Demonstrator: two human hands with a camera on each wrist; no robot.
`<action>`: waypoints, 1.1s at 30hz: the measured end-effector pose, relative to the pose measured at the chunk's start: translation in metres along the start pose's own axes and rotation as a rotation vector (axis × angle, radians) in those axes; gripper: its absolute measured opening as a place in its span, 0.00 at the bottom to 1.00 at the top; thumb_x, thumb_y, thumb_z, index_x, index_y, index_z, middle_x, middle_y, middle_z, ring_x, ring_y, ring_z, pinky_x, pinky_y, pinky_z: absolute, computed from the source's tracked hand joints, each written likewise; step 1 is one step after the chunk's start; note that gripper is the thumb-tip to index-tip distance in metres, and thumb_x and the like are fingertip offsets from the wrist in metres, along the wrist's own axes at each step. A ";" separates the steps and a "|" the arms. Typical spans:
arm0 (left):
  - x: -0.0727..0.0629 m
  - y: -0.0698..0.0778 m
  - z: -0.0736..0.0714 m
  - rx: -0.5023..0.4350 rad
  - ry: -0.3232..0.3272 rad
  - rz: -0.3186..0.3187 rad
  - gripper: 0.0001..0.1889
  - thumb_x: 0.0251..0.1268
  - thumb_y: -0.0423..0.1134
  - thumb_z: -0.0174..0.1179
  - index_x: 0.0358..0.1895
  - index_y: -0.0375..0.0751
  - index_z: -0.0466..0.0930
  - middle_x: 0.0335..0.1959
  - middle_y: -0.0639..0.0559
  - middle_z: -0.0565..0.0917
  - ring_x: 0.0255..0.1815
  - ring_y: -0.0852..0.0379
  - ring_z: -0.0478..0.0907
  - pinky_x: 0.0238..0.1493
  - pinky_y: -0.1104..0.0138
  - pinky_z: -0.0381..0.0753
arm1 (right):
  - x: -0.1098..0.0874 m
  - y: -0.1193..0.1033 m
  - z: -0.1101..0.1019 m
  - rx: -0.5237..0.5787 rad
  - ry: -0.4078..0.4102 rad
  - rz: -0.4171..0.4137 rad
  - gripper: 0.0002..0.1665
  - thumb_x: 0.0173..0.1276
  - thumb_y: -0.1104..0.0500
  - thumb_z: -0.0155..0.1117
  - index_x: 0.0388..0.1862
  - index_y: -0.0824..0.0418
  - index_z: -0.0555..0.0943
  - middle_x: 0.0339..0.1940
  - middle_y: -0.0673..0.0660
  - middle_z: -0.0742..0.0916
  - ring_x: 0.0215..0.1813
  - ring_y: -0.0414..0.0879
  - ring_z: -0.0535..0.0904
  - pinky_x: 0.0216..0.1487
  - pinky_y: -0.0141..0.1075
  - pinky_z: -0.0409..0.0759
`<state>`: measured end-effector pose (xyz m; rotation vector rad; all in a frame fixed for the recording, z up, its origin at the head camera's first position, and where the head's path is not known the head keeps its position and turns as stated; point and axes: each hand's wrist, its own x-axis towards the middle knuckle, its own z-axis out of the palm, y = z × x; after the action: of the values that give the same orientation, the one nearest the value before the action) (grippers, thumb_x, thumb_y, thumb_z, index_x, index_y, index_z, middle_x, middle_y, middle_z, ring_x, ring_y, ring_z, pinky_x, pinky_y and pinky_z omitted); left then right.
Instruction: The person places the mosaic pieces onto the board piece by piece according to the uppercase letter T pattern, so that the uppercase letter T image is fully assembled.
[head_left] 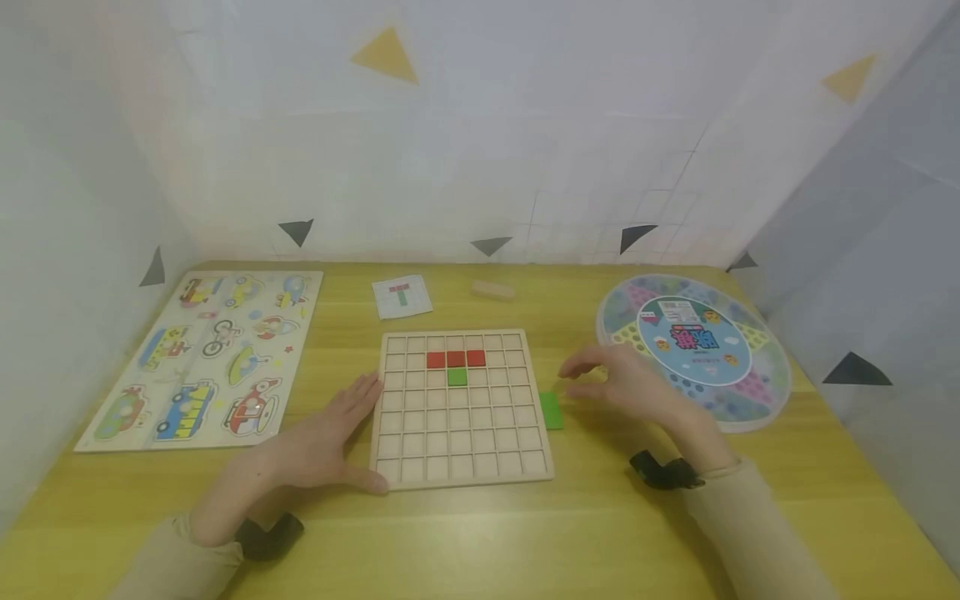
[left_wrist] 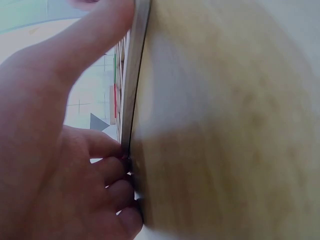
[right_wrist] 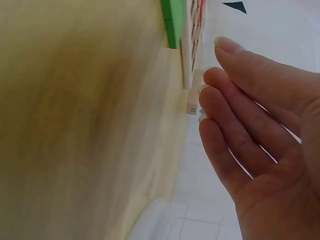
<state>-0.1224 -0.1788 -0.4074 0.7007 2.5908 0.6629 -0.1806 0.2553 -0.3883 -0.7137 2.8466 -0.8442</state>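
A light wooden grid board lies flat on the table. Three red tiles fill neighbouring squares in a row, and a single green tile sits just below the middle one. My left hand rests along the board's left side, fingertips against the edge and thumb at the near corner. More green pieces lie by the board's right edge. Hovering to their right is my right hand, its fingers loosely bent, thumb and fingertips apart, holding nothing in the right wrist view.
Behind the board lie a paper card with a red and green T pattern and a small wooden block. A vehicle puzzle board is at the left. A round, colourful game board occupies the right side.
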 end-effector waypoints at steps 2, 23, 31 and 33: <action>0.000 0.000 0.000 0.000 0.001 0.000 0.71 0.43 0.75 0.68 0.81 0.36 0.36 0.83 0.39 0.36 0.82 0.36 0.35 0.78 0.42 0.45 | 0.001 -0.001 0.002 -0.014 -0.018 0.009 0.12 0.62 0.53 0.75 0.45 0.49 0.87 0.43 0.44 0.89 0.49 0.44 0.84 0.55 0.49 0.82; -0.001 0.001 -0.001 -0.012 -0.002 -0.007 0.71 0.44 0.74 0.68 0.81 0.37 0.38 0.83 0.40 0.36 0.82 0.36 0.36 0.78 0.41 0.45 | 0.002 0.005 0.014 0.087 -0.082 -0.012 0.14 0.60 0.58 0.76 0.45 0.51 0.87 0.42 0.43 0.89 0.49 0.43 0.84 0.58 0.46 0.81; -0.001 0.001 -0.001 -0.009 -0.003 -0.011 0.71 0.43 0.74 0.68 0.81 0.38 0.37 0.83 0.40 0.36 0.82 0.36 0.36 0.78 0.41 0.46 | 0.002 0.005 0.015 0.083 -0.077 -0.032 0.14 0.59 0.59 0.77 0.45 0.51 0.87 0.43 0.43 0.90 0.49 0.43 0.85 0.58 0.46 0.81; -0.001 0.001 -0.001 -0.007 -0.004 -0.013 0.71 0.43 0.75 0.68 0.81 0.38 0.37 0.83 0.41 0.36 0.82 0.36 0.36 0.78 0.41 0.46 | 0.002 0.005 0.015 0.080 -0.076 -0.038 0.14 0.59 0.58 0.77 0.45 0.50 0.87 0.43 0.43 0.90 0.49 0.43 0.85 0.58 0.46 0.82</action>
<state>-0.1216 -0.1789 -0.4057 0.6821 2.5862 0.6661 -0.1813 0.2510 -0.4038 -0.7744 2.7241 -0.9108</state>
